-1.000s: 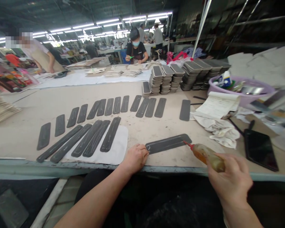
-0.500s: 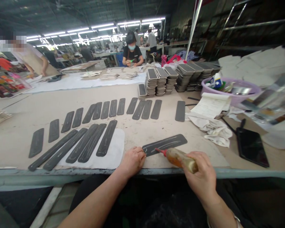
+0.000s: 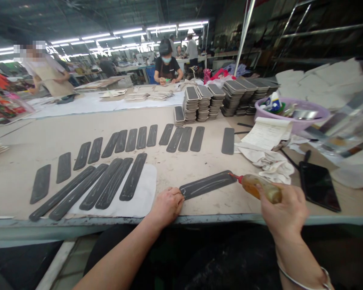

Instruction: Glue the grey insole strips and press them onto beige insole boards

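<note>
The right grip (image 3: 285, 209) wraps round a bottle (image 3: 261, 188); the curled left grip (image 3: 167, 205) touches one end of a strip (image 3: 208, 184), pinch unclear.

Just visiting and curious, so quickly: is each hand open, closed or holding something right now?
Left hand: curled at one end of the dark strip; gripping or just pressing, can't tell.
Right hand: closed around the red-tipped bottle.

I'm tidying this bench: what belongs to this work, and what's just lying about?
Likely the job's: squeeze bottle in right hand, dark strip at left hand, other streaked strips.
Apparently lying about: crumpled cloth, paper pad, flat black object, purple basin.
</note>
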A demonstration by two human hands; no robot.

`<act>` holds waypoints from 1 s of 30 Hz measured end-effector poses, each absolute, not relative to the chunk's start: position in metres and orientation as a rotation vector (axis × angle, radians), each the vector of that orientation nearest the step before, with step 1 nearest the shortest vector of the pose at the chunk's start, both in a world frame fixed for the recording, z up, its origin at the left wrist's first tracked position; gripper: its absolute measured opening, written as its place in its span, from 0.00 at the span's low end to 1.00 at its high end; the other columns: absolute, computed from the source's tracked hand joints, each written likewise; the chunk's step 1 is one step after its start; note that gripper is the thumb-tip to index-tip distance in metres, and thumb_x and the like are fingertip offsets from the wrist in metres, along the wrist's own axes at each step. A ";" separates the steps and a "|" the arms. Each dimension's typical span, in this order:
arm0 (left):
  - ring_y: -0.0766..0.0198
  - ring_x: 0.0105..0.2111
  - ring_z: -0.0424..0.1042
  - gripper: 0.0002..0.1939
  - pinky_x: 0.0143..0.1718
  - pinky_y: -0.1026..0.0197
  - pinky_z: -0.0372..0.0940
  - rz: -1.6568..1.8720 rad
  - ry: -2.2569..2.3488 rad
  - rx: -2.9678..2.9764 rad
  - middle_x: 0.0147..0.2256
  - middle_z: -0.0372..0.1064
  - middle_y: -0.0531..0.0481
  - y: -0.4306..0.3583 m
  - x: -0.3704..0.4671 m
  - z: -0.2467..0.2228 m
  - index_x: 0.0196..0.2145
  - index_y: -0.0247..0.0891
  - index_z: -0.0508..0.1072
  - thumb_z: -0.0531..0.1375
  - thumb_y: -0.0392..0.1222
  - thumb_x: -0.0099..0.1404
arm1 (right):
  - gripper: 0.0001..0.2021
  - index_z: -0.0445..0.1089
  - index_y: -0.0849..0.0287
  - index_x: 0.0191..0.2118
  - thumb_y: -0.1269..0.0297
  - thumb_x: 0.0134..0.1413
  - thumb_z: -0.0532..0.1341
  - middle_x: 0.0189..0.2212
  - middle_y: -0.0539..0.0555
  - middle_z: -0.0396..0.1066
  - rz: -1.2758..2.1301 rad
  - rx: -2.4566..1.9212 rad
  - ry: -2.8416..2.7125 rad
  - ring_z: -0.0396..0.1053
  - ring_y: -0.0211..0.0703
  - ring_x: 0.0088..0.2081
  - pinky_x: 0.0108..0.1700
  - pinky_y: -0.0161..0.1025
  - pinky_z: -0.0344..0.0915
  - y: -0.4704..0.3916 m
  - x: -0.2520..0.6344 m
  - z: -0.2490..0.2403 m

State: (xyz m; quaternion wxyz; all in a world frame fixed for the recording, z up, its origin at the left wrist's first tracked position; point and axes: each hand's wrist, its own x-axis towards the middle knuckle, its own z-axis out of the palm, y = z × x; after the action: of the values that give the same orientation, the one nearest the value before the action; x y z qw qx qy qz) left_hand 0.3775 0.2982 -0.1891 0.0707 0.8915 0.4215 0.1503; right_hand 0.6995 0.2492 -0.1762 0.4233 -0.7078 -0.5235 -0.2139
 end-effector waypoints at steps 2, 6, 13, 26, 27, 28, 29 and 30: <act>0.60 0.35 0.69 0.12 0.39 0.57 0.67 0.458 1.269 2.686 0.32 0.72 0.47 0.299 0.378 -0.190 0.31 0.36 0.77 0.54 0.36 0.67 | 0.13 0.70 0.60 0.35 0.54 0.51 0.65 0.30 0.56 0.67 -0.538 -1.794 -1.300 0.67 0.50 0.36 0.35 0.42 0.63 0.246 0.702 -0.177; 0.61 0.35 0.69 0.12 0.39 0.58 0.66 0.452 1.272 2.703 0.32 0.72 0.47 0.299 0.377 -0.192 0.31 0.36 0.76 0.54 0.36 0.67 | 0.13 0.69 0.60 0.35 0.55 0.50 0.65 0.31 0.58 0.68 -0.539 -1.817 -1.293 0.68 0.51 0.36 0.35 0.42 0.65 0.235 0.705 -0.176; 0.61 0.35 0.69 0.14 0.38 0.57 0.66 0.414 1.291 2.730 0.32 0.71 0.46 0.298 0.377 -0.192 0.30 0.36 0.76 0.52 0.38 0.68 | 0.11 0.70 0.60 0.35 0.58 0.49 0.65 0.32 0.58 0.68 -0.593 -1.831 -1.310 0.69 0.54 0.37 0.37 0.45 0.66 0.219 0.701 -0.172; 0.60 0.36 0.68 0.15 0.40 0.57 0.66 0.358 1.314 2.701 0.34 0.71 0.47 0.298 0.377 -0.191 0.32 0.36 0.76 0.51 0.39 0.69 | 0.13 0.70 0.60 0.34 0.54 0.52 0.64 0.30 0.55 0.67 -0.498 -1.715 -1.384 0.65 0.46 0.34 0.36 0.41 0.63 0.222 0.687 -0.171; 0.60 0.36 0.68 0.15 0.40 0.58 0.66 0.359 1.315 2.701 0.33 0.71 0.47 0.298 0.377 -0.191 0.32 0.36 0.76 0.51 0.39 0.69 | 0.13 0.70 0.60 0.35 0.54 0.53 0.64 0.31 0.54 0.67 -0.452 -1.671 -1.427 0.65 0.45 0.34 0.37 0.41 0.63 0.221 0.680 -0.170; 0.60 0.36 0.68 0.15 0.40 0.58 0.66 0.361 1.317 2.699 0.33 0.71 0.47 0.297 0.377 -0.191 0.32 0.36 0.76 0.51 0.39 0.69 | 0.12 0.69 0.60 0.35 0.55 0.53 0.63 0.31 0.54 0.67 -0.391 -1.624 -1.474 0.66 0.44 0.34 0.38 0.41 0.64 0.221 0.673 -0.168; 0.60 0.36 0.68 0.15 0.40 0.58 0.66 0.363 1.318 2.697 0.33 0.71 0.47 0.297 0.377 -0.191 0.32 0.36 0.76 0.51 0.39 0.69 | 0.12 0.69 0.60 0.35 0.55 0.54 0.63 0.31 0.54 0.67 -0.321 -1.579 -1.519 0.66 0.43 0.34 0.38 0.40 0.64 0.220 0.667 -0.167; 0.60 0.36 0.68 0.15 0.40 0.58 0.66 0.363 1.318 2.695 0.33 0.71 0.47 0.297 0.377 -0.190 0.32 0.36 0.76 0.51 0.39 0.69 | 0.12 0.69 0.59 0.35 0.55 0.55 0.62 0.31 0.54 0.67 -0.253 -1.538 -1.556 0.66 0.43 0.34 0.38 0.41 0.64 0.221 0.661 -0.166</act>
State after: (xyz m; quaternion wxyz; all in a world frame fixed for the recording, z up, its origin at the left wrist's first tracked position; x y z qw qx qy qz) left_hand 0.3766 0.2972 -0.1904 0.0596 0.8902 0.4353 0.1200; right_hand 0.6607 0.2205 -0.1659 0.4524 -0.6227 -0.6300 -0.1026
